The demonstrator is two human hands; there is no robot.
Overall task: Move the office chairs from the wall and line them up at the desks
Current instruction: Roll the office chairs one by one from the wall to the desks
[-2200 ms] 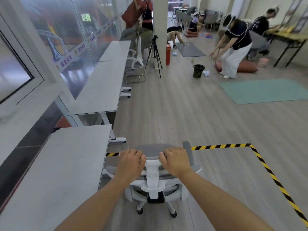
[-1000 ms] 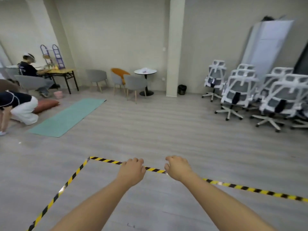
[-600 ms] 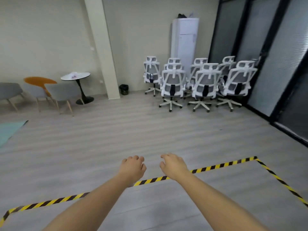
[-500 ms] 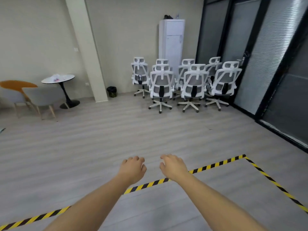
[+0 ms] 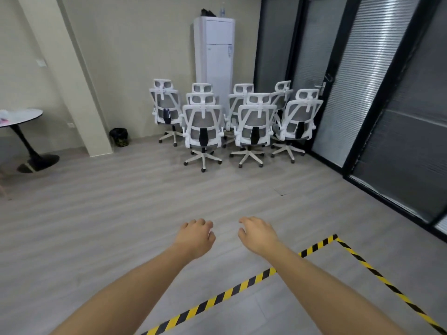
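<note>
Several white office chairs with grey mesh backs stand clustered against the far wall, backs toward me. The nearest two are a front-left chair [image 5: 203, 131] and a front-right chair [image 5: 254, 129]; a third chair [image 5: 297, 122] stands at the right by the glass door. My left hand [image 5: 196, 236] and my right hand [image 5: 257, 234] are stretched out ahead over the bare floor, fingers loosely curled, holding nothing. Both hands are well short of the chairs. No desks are in view.
A tall white air-conditioner cabinet [image 5: 214, 59] stands behind the chairs. A pillar [image 5: 79, 93] and a small black bin [image 5: 119, 137] are to the left, with a round white table [image 5: 20, 117] further left. Dark glass partitions [image 5: 387, 105] line the right. Yellow-black floor tape [image 5: 242, 285] crosses near me.
I let go of the chair at the desks and turned around to face the chair cluster. Since half a second ago the chairs have come closer and more central; my hands stay empty.
</note>
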